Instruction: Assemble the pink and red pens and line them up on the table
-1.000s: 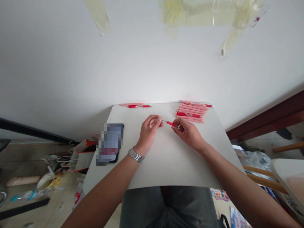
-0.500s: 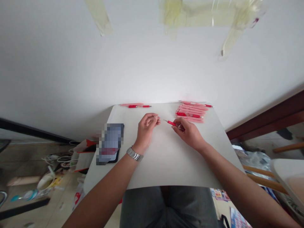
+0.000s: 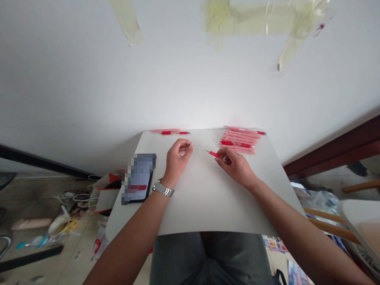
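In the head view my right hand [image 3: 233, 163] is closed round a red pen [image 3: 214, 154], whose thin metallic tip points left. My left hand [image 3: 179, 153] is off to the left of that tip, thumb and fingers pinched together; a tiny pale thing seems to show at the fingertips, too small to name. Behind my right hand lies a stack of pink pens [image 3: 242, 136], with a red pen [image 3: 237, 144] across it. Near the wall, beyond my left hand, a red pen [image 3: 175, 133] lies beside a pink pen [image 3: 164, 130].
A phone [image 3: 139, 178] lies at the left side of the white table [image 3: 208, 206]. The wall [image 3: 190, 79] meets the table's far edge. On the floor at left are a cup [image 3: 59, 225], a bottle [image 3: 37, 241] and cables. A chair [image 3: 359, 213] stands at right.
My left hand has drawn away to the left from the pen tip, fingers still pinched. My right hand with the red pen has stayed nearly in place.
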Available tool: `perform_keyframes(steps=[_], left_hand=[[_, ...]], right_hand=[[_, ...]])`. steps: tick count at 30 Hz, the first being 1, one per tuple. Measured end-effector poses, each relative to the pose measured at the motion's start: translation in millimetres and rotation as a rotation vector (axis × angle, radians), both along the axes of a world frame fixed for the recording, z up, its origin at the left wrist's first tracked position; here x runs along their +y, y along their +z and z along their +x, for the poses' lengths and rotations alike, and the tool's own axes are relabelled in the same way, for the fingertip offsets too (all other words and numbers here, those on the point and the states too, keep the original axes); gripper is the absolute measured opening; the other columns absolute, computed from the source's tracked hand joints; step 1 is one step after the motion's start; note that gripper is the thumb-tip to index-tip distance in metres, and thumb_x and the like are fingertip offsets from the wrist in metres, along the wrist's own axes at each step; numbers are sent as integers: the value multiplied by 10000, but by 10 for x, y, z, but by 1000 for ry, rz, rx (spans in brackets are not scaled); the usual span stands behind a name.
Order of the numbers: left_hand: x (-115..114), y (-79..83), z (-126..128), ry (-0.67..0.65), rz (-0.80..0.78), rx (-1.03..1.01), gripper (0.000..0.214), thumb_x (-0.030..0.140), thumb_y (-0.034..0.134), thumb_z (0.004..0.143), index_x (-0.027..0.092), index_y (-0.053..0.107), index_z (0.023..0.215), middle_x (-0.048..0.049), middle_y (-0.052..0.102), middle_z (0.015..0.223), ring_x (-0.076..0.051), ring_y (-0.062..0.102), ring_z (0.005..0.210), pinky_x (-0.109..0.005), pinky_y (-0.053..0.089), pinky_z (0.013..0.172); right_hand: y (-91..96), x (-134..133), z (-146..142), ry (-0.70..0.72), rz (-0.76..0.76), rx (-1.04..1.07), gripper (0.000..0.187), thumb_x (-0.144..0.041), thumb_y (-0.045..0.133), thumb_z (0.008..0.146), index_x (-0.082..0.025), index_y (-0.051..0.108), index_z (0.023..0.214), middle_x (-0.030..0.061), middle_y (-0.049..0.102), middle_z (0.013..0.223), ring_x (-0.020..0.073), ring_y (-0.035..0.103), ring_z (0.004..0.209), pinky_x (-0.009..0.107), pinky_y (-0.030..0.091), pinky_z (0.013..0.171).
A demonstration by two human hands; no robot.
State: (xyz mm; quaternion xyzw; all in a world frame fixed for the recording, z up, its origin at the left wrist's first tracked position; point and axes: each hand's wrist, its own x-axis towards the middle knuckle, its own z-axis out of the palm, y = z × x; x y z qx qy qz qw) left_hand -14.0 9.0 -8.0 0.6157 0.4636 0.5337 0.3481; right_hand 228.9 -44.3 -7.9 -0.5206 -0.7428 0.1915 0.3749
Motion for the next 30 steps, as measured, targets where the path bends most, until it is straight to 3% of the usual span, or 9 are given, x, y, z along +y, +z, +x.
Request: perform_keyframes(steps=[7,12,20,30], left_hand=[[2,32,-76,124,126,367,81,253,661,929,245,704,997,-40,721,1015,-196,666,887,-342,520,836],[13,17,-113,192,119,554,111,191,684,876,248,725,962,-58,691,1021,-238,627,903,-406,495,903],[34,-22,-135,235,93,664,102,204,695,868,254,741,945,-82,680,1021,-267,606,902,-423,471,868],[36,-24,-129,230,68,663,129,194,711,844,266,736,949,-83,683,1044,-275,596,896,-434,459,871]], right_hand=[[-6,5,1,0,-12,2,151,-388,610,997,-248,596,1050,13,688,849,150,570,652,278,431,619],[-10,-3,-1,11,-21,11,141,-370,619,994,-246,595,1056,8,685,858,143,561,657,274,425,625],[10,-8,-6,18,-22,10,141,-367,616,993,-240,598,1051,10,687,861,141,558,660,276,430,632],[3,0,2,16,-24,-7,152,-388,611,992,-249,597,1051,15,693,860,150,562,651,282,433,620]])
